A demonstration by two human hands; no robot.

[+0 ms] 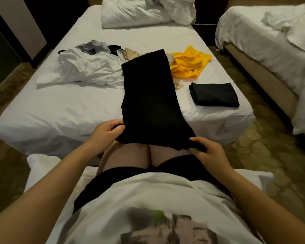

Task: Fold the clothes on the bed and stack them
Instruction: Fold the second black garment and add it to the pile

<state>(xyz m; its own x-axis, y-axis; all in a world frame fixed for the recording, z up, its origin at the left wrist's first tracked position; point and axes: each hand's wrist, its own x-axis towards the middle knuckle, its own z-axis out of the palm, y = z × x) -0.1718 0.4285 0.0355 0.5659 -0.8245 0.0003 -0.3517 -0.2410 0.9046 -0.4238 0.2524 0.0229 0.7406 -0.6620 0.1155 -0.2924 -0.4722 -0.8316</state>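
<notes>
The light is dim and warm. The white-sheeted mattress is the brightest surface, with soft shadows in its creases and under its near edge. The long black garment and the folded black cloth on the right show almost no inner detail. The patterned greenish carpet looks murky, and the far left corner is near black. Wide-angle distortion bows the mattress edges. The print on the white T-shirt nearest the camera is blurred.

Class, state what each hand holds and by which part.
Both hands hold the long black fabric garment by its near edge: the left hand pinches the left corner, the right hand the right corner.
</notes>
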